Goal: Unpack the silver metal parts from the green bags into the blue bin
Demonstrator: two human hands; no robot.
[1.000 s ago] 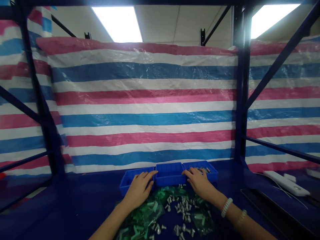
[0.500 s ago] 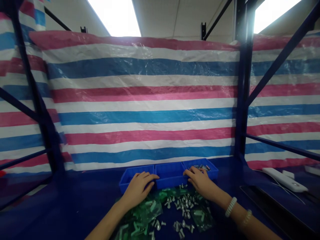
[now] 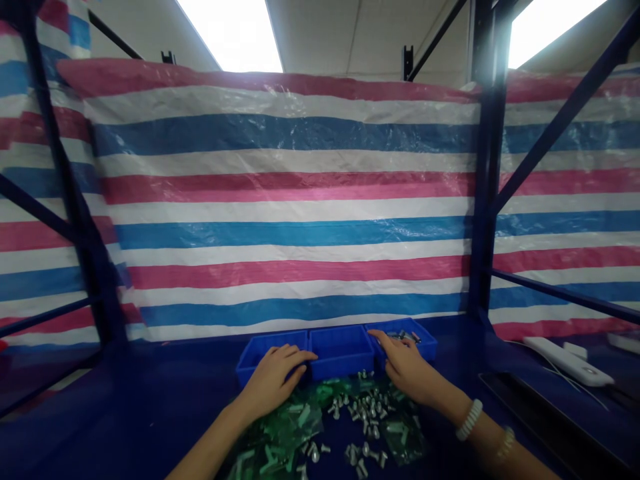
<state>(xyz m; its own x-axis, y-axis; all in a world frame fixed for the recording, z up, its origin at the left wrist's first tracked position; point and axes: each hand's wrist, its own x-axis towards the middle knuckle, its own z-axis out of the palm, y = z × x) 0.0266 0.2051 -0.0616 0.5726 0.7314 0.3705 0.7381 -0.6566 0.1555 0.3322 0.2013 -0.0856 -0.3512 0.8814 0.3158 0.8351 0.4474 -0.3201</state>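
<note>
Three blue plastic bins stand in a row: a left bin [image 3: 246, 363], a middle bin [image 3: 345, 365] and a right bin [image 3: 427, 345] with small metal pieces inside. My left hand [image 3: 277, 373] rests over the front of the left bin, its fingertips at the edge beside the middle bin and its thumb apart. At the right bin's left front corner, my right hand [image 3: 407, 370] has its index finger stretched along the rim. Below the hands lie loose silver screws [image 3: 370, 403] and green plastic pieces [image 3: 270, 460], some in clear bags [image 3: 404, 437].
Everything sits on a dark blue surface [image 3: 170, 400]. To the right are a long black strip [image 3: 540, 413] and a white power strip [image 3: 567, 360] with a cable. Blue metal posts [image 3: 483, 200] frame a striped plastic sheet [image 3: 300, 233] at the back.
My right hand has shifted slightly right, its index finger reaching farther up over the bin rim. My left hand has barely moved. The screws look the same.
</note>
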